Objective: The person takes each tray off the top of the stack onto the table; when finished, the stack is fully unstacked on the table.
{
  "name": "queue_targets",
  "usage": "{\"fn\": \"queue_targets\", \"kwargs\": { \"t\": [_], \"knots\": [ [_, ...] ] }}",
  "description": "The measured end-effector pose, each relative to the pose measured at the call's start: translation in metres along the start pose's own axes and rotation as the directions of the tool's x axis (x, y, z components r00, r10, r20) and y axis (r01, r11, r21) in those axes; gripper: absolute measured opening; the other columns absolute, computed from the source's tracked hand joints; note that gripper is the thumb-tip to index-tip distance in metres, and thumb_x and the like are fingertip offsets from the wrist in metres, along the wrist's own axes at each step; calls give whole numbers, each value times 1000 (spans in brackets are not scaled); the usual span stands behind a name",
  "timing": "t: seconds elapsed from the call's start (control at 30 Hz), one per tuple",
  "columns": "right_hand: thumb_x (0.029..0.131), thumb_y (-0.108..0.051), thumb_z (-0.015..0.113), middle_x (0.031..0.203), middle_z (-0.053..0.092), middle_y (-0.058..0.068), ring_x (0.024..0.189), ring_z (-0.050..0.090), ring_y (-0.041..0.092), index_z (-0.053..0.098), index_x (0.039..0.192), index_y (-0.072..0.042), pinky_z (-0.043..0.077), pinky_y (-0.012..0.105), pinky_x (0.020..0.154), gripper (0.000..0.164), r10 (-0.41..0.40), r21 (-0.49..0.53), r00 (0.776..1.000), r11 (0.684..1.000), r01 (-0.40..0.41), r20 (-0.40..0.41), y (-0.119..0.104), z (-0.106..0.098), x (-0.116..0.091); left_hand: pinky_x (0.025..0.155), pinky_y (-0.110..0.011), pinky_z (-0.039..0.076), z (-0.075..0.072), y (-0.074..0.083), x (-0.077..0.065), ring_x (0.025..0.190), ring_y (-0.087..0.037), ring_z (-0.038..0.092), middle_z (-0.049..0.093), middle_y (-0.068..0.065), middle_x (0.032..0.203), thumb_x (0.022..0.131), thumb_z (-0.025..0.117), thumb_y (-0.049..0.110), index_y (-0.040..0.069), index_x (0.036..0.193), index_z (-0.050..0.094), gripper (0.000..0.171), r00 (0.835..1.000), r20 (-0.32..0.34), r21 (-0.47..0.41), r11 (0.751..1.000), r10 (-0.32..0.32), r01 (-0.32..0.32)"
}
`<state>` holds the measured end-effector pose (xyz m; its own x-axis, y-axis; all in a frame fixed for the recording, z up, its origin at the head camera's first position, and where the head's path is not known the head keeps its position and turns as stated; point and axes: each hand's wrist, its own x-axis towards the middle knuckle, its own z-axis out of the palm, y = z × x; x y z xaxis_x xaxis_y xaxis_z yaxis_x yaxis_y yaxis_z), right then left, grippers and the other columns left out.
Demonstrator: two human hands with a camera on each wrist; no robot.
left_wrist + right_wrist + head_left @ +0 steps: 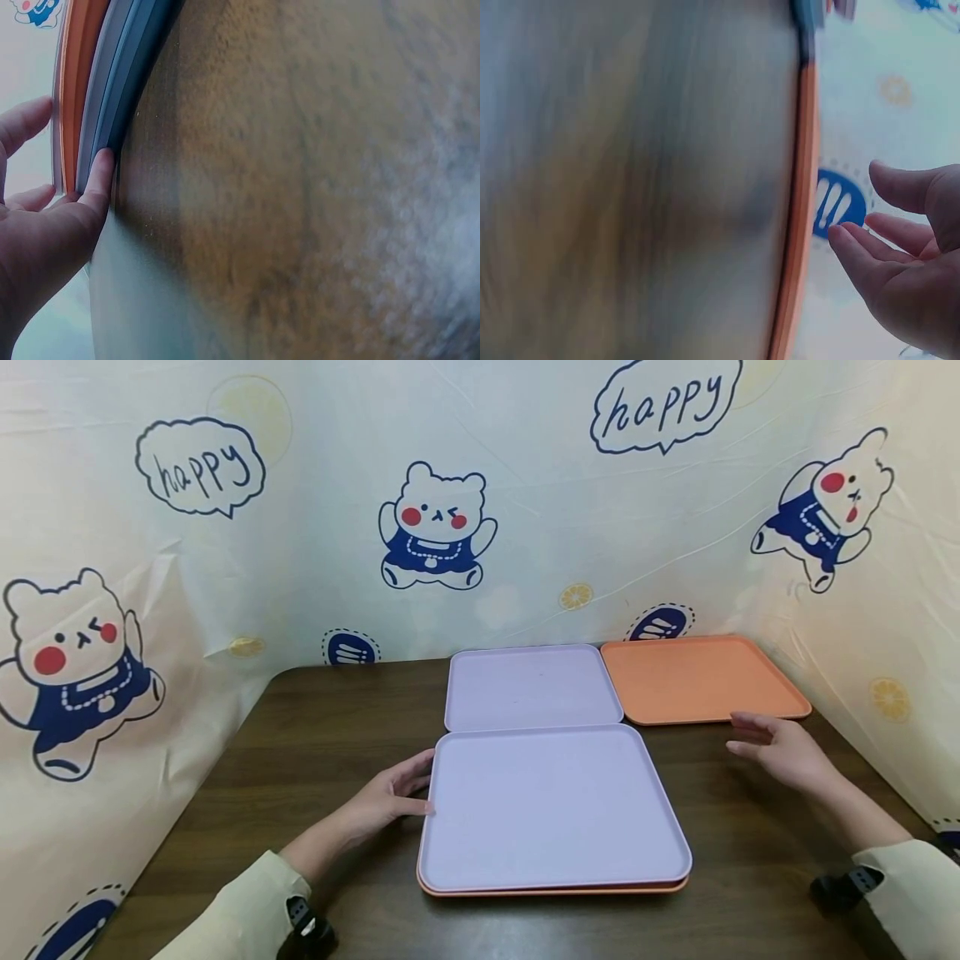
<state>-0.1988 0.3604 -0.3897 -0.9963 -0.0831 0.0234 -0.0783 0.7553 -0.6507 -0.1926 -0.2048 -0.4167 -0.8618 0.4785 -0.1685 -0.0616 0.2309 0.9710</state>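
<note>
A stack of rectangular trays lies at the front middle of the table, with a lilac tray (547,810) on top and an orange tray (555,892) showing beneath. Seen edge-on in the left wrist view, the stack also has lilac and dark blue layers (126,75) lower down. My left hand (390,797) touches the stack's left edge, its thumb and fingers spread along the side. Over the right side of the table, my right hand (787,752) holds nothing, its fingertips close to the front edge of another orange tray (697,681).
A second lilac tray (532,687) lies behind the stack, against the left side of the back orange tray. The brown wooden table (315,735) meets a printed cloth (525,427) at its back and sides.
</note>
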Motion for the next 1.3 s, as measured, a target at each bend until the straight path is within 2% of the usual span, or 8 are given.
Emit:
{"fn": "queue_targets", "kwargs": {
  "t": [0.03, 0.1, 0.2, 0.27, 0.53, 0.7, 0.93, 1.3],
  "knots": [
    [97, -25, 62, 135, 46, 35, 122, 47, 49, 39, 139, 14, 50, 45, 89, 62, -9, 10, 1000, 1000, 9, 4, -4, 2, -1, 108, -52, 30, 0, 0, 0, 140, -34, 31, 24, -11, 158, 86, 74, 14, 13, 154, 26, 83, 1000, -1, 1, 1000, 0, 0],
    [97, -24, 62, 133, 49, 34, 120, 50, 47, 42, 137, 14, 52, 31, 85, 59, -31, 28, 1000, 999, 31, 6, -12, 6, -2, 108, -52, 30, 0, 0, 0, 140, -35, 30, 23, -12, 158, 86, 74, 14, 12, 154, 26, 83, 1000, 2, 6, 1000, 2, -2],
    [97, -22, 62, 131, 52, 32, 117, 53, 43, 45, 136, 13, 46, 12, 77, 55, -61, 57, 998, 997, 60, 11, -23, 12, -4, 108, -52, 31, 0, -1, -1, 140, -35, 30, 24, -12, 158, 87, 73, 14, 12, 154, 26, 82, 1000, 3, 8, 1000, 5, -5],
    [97, -22, 62, 130, 53, 31, 116, 55, 41, 46, 135, 12, 44, 9, 76, 54, -75, 79, 997, 994, 73, 18, -29, 16, -6, 108, -51, 31, 0, -1, -1, 140, -34, 31, 24, -10, 158, 86, 74, 14, 13, 154, 27, 82, 1000, 3, 6, 1000, 1, -1],
    [96, -19, 63, 126, 57, 28, 109, 60, 33, 50, 133, 11, 50, 17, 78, 49, -117, 157, 992, 982, 109, 44, -52, 32, -11, 109, -51, 29, 0, -1, -2, 141, -33, 30, 24, -9, 158, 86, 74, 14, 14, 154, 26, 83, 1000, 8, -15, 1000, 7, -7],
    [96, -19, 63, 125, 59, 26, 108, 61, 33, 51, 132, 11, 51, 20, 78, 49, -139, 160, 988, 979, 127, 67, -61, 39, -16, 109, -52, 28, -1, -1, -1, 141, -33, 30, 24, -9, 158, 86, 74, 15, 14, 154, 27, 83, 1000, 6, -17, 1000, 3, -3],
    [96, -26, 63, 124, 60, 25, 109, 60, 34, 50, 134, 11, 54, 31, 83, 54, -118, 157, 984, 983, 97, 131, -68, 48, -20, 109, -51, 29, -1, -2, 1, 141, -32, 30, 24, -8, 158, 85, 74, 14, 14, 153, 28, 83, 1000, -1, -12, 1000, -4, 4],
    [94, -20, 66, 120, 63, 23, 106, 63, 30, 50, 132, 13, 53, 25, 80, 53, -139, 207, 975, 973, 101, 176, -71, 57, -21, 110, -52, 27, -1, -2, 1, 141, -35, 28, 20, -12, 159, 88, 72, 11, 10, 154, 25, 81, 1000, 24, -12, 1000, 17, -16]
  ]
}}
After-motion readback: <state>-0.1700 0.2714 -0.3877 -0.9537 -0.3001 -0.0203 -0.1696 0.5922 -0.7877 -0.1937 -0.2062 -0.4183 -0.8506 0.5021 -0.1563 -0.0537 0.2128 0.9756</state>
